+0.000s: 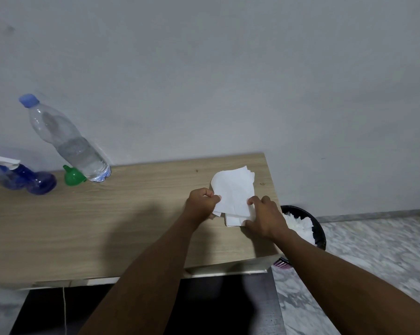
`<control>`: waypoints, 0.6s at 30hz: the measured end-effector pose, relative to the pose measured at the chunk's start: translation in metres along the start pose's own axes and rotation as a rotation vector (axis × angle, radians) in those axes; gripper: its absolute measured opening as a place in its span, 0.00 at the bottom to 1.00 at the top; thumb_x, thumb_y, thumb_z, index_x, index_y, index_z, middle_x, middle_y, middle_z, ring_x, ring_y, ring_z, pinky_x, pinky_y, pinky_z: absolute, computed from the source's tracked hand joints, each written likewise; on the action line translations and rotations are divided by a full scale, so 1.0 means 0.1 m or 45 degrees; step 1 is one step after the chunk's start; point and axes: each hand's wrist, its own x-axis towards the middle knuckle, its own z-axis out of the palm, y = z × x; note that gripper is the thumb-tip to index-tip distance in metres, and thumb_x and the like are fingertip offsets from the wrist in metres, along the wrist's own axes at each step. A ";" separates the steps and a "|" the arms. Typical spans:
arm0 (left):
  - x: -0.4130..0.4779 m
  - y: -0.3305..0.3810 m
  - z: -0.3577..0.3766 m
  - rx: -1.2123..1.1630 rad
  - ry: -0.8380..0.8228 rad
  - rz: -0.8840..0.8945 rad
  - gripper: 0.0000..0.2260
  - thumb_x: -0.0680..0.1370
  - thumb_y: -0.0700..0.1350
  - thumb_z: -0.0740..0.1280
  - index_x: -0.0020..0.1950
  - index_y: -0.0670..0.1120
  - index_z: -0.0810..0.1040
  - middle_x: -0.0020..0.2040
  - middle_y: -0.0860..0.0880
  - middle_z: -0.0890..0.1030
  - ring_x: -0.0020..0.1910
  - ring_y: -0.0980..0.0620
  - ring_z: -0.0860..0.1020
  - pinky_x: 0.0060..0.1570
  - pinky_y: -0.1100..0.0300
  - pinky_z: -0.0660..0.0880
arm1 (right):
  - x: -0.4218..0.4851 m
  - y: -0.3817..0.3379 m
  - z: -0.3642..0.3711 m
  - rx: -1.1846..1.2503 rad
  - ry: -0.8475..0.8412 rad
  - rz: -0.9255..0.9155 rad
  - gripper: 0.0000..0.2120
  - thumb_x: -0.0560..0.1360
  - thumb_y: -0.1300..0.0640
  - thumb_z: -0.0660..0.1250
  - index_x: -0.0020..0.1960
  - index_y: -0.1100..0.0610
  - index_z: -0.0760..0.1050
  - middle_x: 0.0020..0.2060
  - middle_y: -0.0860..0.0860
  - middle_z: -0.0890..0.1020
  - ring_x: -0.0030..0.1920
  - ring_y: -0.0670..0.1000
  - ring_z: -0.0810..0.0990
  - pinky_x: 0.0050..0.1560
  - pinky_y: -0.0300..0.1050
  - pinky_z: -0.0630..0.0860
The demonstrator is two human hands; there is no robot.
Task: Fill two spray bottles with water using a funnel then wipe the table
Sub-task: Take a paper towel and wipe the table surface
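Note:
Near the right end of the wooden table [107,213], a white paper tissue [233,189] is pinched between both hands. My left hand [201,201] grips its left edge. My right hand [264,218] holds its right edge, over more white tissue lying flat beneath. At the far left stands a blue spray bottle [27,180] with a white trigger head, partly cut off by the frame edge. A small green funnel [73,176] rests upside down beside a clear water bottle [68,141] with a blue cap, part full.
A black waste bin [318,228] holding crumpled white tissue stands on the marble floor just past the table's right edge. A grey wall runs behind the table. A pink item [280,263] shows under the table's right corner.

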 end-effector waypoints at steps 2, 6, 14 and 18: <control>0.02 0.01 -0.05 0.016 0.016 0.001 0.10 0.70 0.48 0.72 0.40 0.42 0.78 0.39 0.39 0.83 0.29 0.41 0.80 0.27 0.61 0.72 | 0.01 -0.04 -0.01 -0.031 0.011 -0.029 0.29 0.70 0.46 0.71 0.68 0.50 0.66 0.61 0.54 0.70 0.62 0.56 0.69 0.59 0.52 0.74; 0.05 -0.07 -0.13 0.081 0.040 -0.004 0.09 0.68 0.50 0.71 0.38 0.44 0.78 0.38 0.38 0.84 0.29 0.42 0.79 0.31 0.59 0.73 | -0.01 -0.11 0.03 -0.098 -0.067 -0.034 0.32 0.70 0.46 0.70 0.71 0.51 0.66 0.64 0.54 0.70 0.64 0.57 0.69 0.62 0.53 0.73; 0.10 -0.24 -0.17 0.172 0.071 -0.001 0.09 0.66 0.52 0.71 0.34 0.47 0.76 0.33 0.44 0.84 0.36 0.40 0.83 0.43 0.48 0.81 | -0.02 -0.12 0.07 -0.061 -0.048 0.007 0.29 0.73 0.42 0.68 0.70 0.52 0.69 0.66 0.54 0.71 0.64 0.56 0.72 0.62 0.54 0.74; 0.10 -0.20 -0.15 0.152 0.019 0.010 0.09 0.71 0.48 0.73 0.35 0.47 0.76 0.29 0.49 0.81 0.30 0.43 0.83 0.38 0.53 0.79 | -0.02 -0.08 0.04 0.058 -0.034 0.038 0.28 0.72 0.45 0.69 0.68 0.52 0.70 0.62 0.53 0.73 0.62 0.55 0.73 0.59 0.49 0.74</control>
